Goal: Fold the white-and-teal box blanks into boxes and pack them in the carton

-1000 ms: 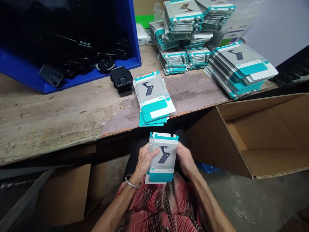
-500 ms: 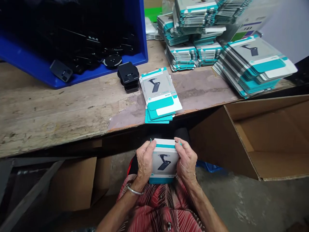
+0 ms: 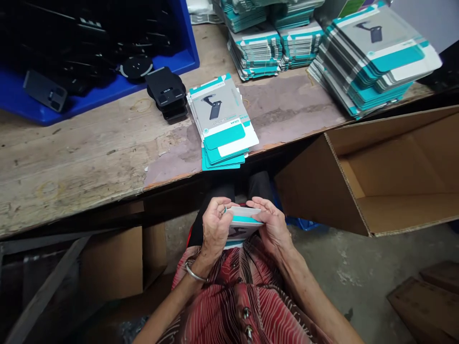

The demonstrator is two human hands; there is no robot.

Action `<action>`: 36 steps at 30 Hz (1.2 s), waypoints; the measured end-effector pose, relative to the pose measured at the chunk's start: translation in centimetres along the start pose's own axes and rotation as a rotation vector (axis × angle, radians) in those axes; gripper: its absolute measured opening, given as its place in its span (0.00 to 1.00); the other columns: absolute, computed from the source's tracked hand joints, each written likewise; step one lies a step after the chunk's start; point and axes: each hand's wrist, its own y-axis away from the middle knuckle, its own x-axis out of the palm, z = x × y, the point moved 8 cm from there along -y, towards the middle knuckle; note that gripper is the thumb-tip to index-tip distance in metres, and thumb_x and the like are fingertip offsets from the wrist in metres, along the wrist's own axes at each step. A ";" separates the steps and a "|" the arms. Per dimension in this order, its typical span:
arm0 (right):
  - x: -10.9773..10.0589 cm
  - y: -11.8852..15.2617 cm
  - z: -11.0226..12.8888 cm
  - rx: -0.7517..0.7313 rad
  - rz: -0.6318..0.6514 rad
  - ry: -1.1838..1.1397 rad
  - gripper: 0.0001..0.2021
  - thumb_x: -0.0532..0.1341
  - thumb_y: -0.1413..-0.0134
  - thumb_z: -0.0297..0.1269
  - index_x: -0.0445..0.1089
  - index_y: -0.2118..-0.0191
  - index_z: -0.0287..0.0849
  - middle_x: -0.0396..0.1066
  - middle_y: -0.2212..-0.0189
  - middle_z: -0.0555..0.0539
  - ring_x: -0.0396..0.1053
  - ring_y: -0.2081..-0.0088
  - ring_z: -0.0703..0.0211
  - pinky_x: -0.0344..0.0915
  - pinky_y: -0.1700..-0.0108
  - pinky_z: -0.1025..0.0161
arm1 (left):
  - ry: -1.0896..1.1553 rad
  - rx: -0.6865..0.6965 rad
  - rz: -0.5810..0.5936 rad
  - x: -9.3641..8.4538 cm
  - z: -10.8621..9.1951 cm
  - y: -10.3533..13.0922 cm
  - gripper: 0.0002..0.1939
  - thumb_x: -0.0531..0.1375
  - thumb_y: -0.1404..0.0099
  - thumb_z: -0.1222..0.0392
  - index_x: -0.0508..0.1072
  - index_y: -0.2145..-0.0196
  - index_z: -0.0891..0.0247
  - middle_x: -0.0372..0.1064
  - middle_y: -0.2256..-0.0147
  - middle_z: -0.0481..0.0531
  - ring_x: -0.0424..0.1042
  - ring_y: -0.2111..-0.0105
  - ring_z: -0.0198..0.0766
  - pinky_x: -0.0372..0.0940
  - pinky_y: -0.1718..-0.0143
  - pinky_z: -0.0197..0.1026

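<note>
Between my hands, over my lap, is a grey, white and teal printed box [image 3: 242, 231] with its white end flap uppermost. My left hand [image 3: 217, 225] grips its left side, thumb near the flap. The right side is held by my right hand [image 3: 274, 224], with its thumb on the teal band. The box's lower face tilts away and is partly hidden. On the bench edge ahead lies a small pile of flat printed cartons [image 3: 224, 117]. Left of that pile sits a black phone mount [image 3: 167, 93].
A blue bin [image 3: 191, 43] of black parts stands on the wooden bench [image 3: 89, 153]. Carton stacks [image 3: 256, 50] sit at the back, and a tall stack [image 3: 380, 52] at the right. Open cardboard boxes are below right [image 3: 322, 177] and below left [image 3: 113, 263].
The box has tilted, so its printed front looks foreshortened. My right fingers have shifted along its upper edge. The view has moved, with the bench items now higher and mostly further left.
</note>
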 end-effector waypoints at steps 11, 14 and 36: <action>0.7 -3.1 -2.3 -0.062 0.084 -0.218 0.13 0.69 0.60 0.45 0.75 0.71 0.40 0.72 0.74 0.51 0.67 0.71 0.63 0.64 0.65 0.64 | -0.052 0.140 -0.063 0.1 -0.6 -3.7 0.11 0.56 0.50 0.70 0.69 0.66 0.64 0.76 0.70 0.51 0.73 0.72 0.36 0.65 0.72 0.35; 1.0 -3.9 -2.7 0.079 0.169 -0.219 0.11 0.72 0.66 0.39 0.74 0.75 0.39 0.71 0.77 0.52 0.66 0.74 0.65 0.64 0.67 0.66 | -0.033 0.143 -0.038 0.0 -0.2 -4.1 0.12 0.56 0.51 0.71 0.69 0.66 0.64 0.76 0.70 0.51 0.74 0.70 0.38 0.66 0.69 0.37; 2.1 -3.0 -2.1 -0.089 0.190 0.098 0.06 0.67 0.63 0.33 0.78 0.72 0.43 0.75 0.72 0.51 0.68 0.68 0.61 0.62 0.65 0.64 | 0.042 -0.427 0.401 0.1 1.1 -4.2 0.17 0.65 0.54 0.69 0.80 0.63 0.68 0.77 0.59 0.60 0.75 0.62 0.44 0.67 0.59 0.41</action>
